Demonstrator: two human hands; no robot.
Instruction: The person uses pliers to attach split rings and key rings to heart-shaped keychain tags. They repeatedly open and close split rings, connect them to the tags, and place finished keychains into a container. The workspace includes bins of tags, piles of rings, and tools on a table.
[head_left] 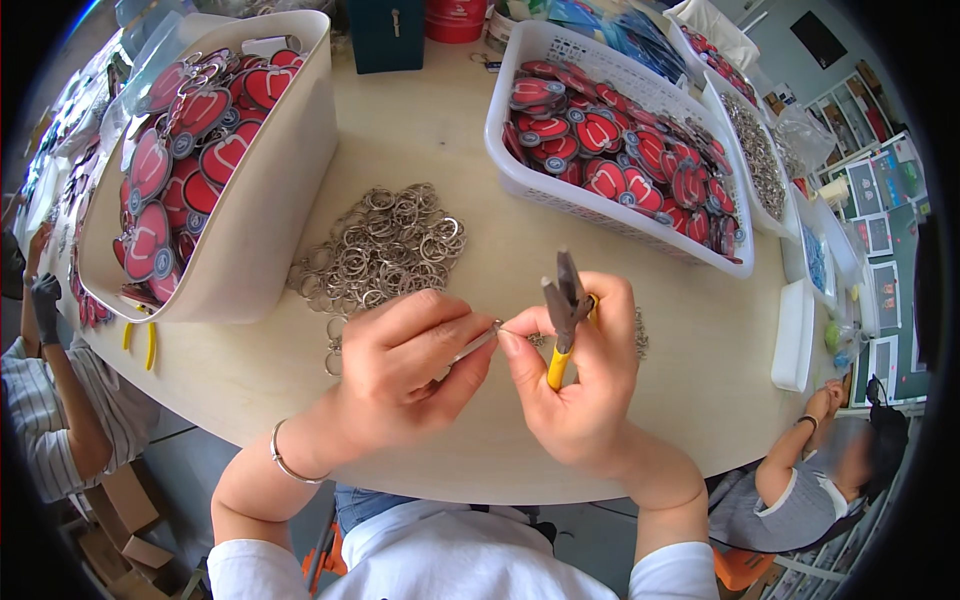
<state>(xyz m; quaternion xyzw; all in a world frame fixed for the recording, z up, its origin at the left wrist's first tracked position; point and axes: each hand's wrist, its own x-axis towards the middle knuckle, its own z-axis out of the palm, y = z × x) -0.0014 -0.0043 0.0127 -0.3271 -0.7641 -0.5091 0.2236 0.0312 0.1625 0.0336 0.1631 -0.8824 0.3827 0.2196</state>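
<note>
In front of me my hands meet over the table. My left hand (415,355) is closed, pinching a thin flat piece with a grey edge (474,344), seen edge-on, so its kind is not clear. My right hand (585,385) is closed round pliers (568,315) with yellow handles, jaws pointing away from me. Its thumb and forefinger also pinch the tip of the thin piece, where something small is hidden. Just beyond my left hand lies a heap of silver split key rings (385,245). Small metal parts (640,335) show behind my right hand.
A deep cream bin (285,190) of red keychain tags stands left, a white basket (620,205) of similar tags far right. Yellow-handled pliers (140,340) lie by the bin. A white tray (793,335) is at the right edge. People sit at left and right.
</note>
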